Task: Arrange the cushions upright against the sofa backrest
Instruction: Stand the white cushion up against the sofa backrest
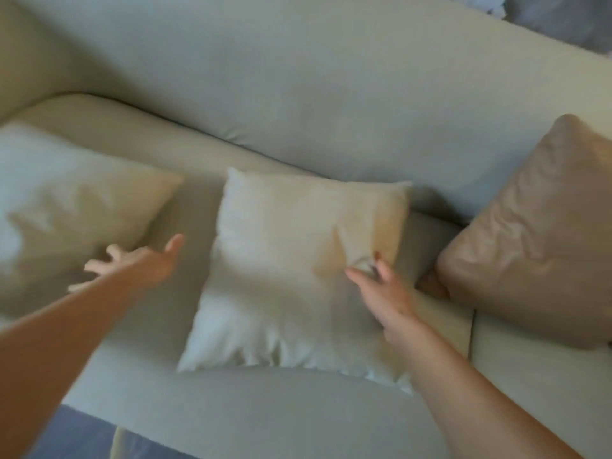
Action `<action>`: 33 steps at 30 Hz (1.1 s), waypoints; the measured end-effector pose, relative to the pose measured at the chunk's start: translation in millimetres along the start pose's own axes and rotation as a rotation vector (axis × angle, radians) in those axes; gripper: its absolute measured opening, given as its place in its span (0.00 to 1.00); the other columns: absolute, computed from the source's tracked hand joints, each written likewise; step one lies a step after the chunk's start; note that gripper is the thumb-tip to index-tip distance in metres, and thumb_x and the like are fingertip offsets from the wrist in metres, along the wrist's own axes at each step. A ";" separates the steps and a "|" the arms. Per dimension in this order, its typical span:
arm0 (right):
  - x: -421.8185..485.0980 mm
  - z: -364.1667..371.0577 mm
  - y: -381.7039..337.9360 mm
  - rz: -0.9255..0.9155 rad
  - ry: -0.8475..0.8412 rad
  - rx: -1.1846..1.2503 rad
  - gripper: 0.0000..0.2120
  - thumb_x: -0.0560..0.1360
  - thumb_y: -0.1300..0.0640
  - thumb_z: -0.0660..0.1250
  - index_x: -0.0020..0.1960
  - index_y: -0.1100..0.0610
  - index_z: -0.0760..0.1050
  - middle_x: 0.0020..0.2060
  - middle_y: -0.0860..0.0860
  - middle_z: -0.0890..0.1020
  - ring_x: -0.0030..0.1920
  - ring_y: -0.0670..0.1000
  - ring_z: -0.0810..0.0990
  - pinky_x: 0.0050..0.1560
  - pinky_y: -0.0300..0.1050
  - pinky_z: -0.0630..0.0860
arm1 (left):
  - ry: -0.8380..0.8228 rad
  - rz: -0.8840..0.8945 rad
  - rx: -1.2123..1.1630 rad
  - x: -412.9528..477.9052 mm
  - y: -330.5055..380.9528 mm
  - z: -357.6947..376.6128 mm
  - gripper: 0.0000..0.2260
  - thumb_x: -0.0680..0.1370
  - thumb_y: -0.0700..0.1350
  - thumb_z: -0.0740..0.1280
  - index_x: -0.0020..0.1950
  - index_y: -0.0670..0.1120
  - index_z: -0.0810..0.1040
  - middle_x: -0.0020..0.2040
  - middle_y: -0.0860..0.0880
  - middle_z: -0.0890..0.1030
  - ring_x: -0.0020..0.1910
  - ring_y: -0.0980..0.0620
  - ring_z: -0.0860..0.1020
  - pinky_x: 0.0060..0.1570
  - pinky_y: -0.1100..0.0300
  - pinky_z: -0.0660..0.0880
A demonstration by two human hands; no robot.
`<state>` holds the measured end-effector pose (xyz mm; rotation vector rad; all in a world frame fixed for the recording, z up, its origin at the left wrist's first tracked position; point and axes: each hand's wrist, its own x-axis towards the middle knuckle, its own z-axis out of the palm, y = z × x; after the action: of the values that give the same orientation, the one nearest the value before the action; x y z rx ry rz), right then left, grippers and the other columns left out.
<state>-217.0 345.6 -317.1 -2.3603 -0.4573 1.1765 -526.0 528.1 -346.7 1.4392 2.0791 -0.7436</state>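
Cream cloth covers the left cushion [66, 207], which lies flat on the sofa seat [231, 412], near the armrest. The left hand [132, 263] is over its near corner with the fingers spread apart, holding nothing. I cannot tell if it touches the cushion.

Next comes the middle cushion [291, 279]. It is white and lies flat on the seat too, with its far edge close to the sofa backrest [331, 94]. The right hand [381, 289] has its thumb and fingers pinched shut on a fold of cloth near the cushion's right edge. The cloth bunches up where it is pinched.

On the right, the tan cushion [536, 233] already leans up against the backrest.

The cushions look soft, puffy and light. They should bend and flop when lifted, not stay stiff. A pinch of cloth may slip or just pull the cover, so I think it is better to hold each one by its two sides or by a fat corner. Then tip it up and push its back against the backrest so it stays standing. Two cushions are not yet up.
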 end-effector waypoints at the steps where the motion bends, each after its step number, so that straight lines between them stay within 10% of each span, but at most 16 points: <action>1: -1.9 15.6 -10.5 -0.019 -0.039 -0.001 0.40 0.71 0.41 0.73 0.79 0.49 0.64 0.74 0.55 0.74 0.73 0.56 0.72 0.67 0.41 0.68 | -0.026 0.030 -0.080 3.2 2.3 -0.5 0.49 0.69 0.76 0.38 0.74 0.45 0.69 0.78 0.38 0.62 0.77 0.37 0.56 0.73 0.35 0.53; 7: 7.1 44.4 -40.2 0.169 -0.053 0.093 0.60 0.60 0.44 0.82 0.81 0.51 0.50 0.75 0.58 0.68 0.73 0.59 0.71 0.72 0.49 0.68 | -0.265 0.134 -0.794 -13.9 32.7 6.7 0.53 0.52 0.80 0.66 0.67 0.47 0.76 0.61 0.43 0.81 0.56 0.39 0.81 0.59 0.45 0.77; 12: -10.1 8.2 -30.9 0.142 -0.126 0.267 0.28 0.60 0.52 0.82 0.54 0.47 0.72 0.46 0.40 0.82 0.43 0.42 0.80 0.45 0.42 0.77 | -0.154 0.359 -0.999 -35.2 50.5 -8.2 0.36 0.53 0.68 0.77 0.57 0.56 0.79 0.49 0.51 0.86 0.46 0.47 0.85 0.46 0.49 0.82; 16: -30.4 -23.9 -29.8 -0.061 -0.048 0.432 0.37 0.56 0.49 0.80 0.64 0.39 0.73 0.51 0.39 0.87 0.51 0.42 0.86 0.59 0.49 0.81 | -0.070 0.677 -1.154 -61.9 78.3 -60.2 0.31 0.57 0.60 0.81 0.58 0.60 0.78 0.53 0.55 0.86 0.52 0.52 0.85 0.51 0.52 0.79; 28: 48.9 -77.6 -79.6 -0.020 0.006 0.423 0.46 0.68 0.48 0.75 0.80 0.39 0.55 0.70 0.40 0.73 0.63 0.52 0.75 0.61 0.57 0.74 | -0.157 0.532 -0.977 -68.9 161.1 -83.0 0.30 0.71 0.58 0.72 0.70 0.54 0.68 0.66 0.53 0.76 0.62 0.48 0.76 0.54 0.46 0.78; 33: 6.8 -38.7 -54.8 0.018 0.258 0.199 0.39 0.72 0.50 0.72 0.79 0.57 0.62 0.73 0.60 0.72 0.72 0.63 0.71 0.70 0.54 0.69 | -0.013 0.529 -0.729 -54.4 102.5 -79.6 0.32 0.73 0.53 0.72 0.75 0.51 0.67 0.72 0.50 0.72 0.65 0.43 0.76 0.60 0.46 0.77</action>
<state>-186.5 385.1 -271.7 -2.3025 -0.2208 0.8648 -419.5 575.8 -268.2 1.4149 1.5744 0.2042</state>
